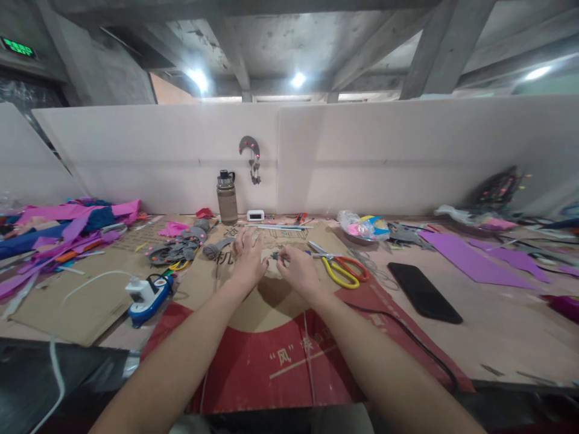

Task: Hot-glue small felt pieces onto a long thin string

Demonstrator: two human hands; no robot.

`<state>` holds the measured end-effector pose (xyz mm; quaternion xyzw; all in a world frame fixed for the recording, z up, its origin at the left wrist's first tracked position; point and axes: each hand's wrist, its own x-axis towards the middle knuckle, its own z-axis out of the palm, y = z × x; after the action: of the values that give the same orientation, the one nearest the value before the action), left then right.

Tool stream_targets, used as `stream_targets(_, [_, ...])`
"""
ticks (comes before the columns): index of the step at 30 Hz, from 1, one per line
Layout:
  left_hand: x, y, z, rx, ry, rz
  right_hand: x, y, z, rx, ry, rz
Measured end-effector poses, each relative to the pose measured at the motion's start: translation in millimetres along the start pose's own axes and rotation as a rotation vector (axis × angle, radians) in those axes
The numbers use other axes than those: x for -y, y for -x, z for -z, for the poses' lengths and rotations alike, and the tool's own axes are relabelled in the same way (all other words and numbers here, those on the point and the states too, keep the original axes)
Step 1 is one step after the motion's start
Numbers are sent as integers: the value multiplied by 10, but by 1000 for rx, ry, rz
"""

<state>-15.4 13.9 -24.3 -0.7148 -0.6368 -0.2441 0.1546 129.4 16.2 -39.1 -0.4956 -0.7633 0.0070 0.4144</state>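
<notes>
My left hand [248, 260] lies on the flattened cardboard [266, 307] with its fingers spread apart. Just left of its fingertips is a rolled grey felt piece [218, 248]. My right hand [296, 266] is closed in a pinch on a small dark grey piece [274, 255], too small to make out in detail. The two hands are close together, with that piece between them. Right of my right hand lies a pair of scissors [342, 269] with yellow and orange handles, blades partly apart. Grey felt pieces with small beads [183, 246] are heaped to the left.
A blue power strip [151, 301] with a white charger stands left. A black phone [423, 292] and purple felt sheets [470, 256] lie right. Behind are a bottle [227, 202], a small white clock [256, 216] and a bowl of wrapped materials [363, 228]. A grey moon ornament [249, 150] hangs on the partition.
</notes>
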Motion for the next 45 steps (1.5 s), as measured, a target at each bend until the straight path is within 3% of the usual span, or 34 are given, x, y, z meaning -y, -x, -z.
stream_targets(7, [85,-10,85,11,53,-48,91,68,40,-22,14,239])
stream_targets(10, [88,-2,84,48,47,-52,122,89,43,-34,-59,257])
stream_targets(18, [34,14,4,-9,-15,-177,124,45,35,-145,-488,-151])
stream_targets(26, [4,25,-29,7,99,-164,128,31,27,-127,-592,-253])
stream_targets(28, [-5,-4,-28,-3,235,-147,146,26,43,-124,-609,-271])
stream_targets(30, [5,-58,-23,7,510,-61,154,16,60,-139,-652,-303])
stream_targets(34, [133,-199,32,155,1456,352,132,-16,78,-208,-747,-417])
stream_targets(36, [236,-251,83,282,1803,456,111,-28,74,-227,-779,-465])
stream_targets(39, [355,-285,151,284,1973,545,90,-34,48,-220,-804,-494])
stream_targets(45, [316,-264,156,273,1905,566,76,-25,-3,-199,-802,-473])
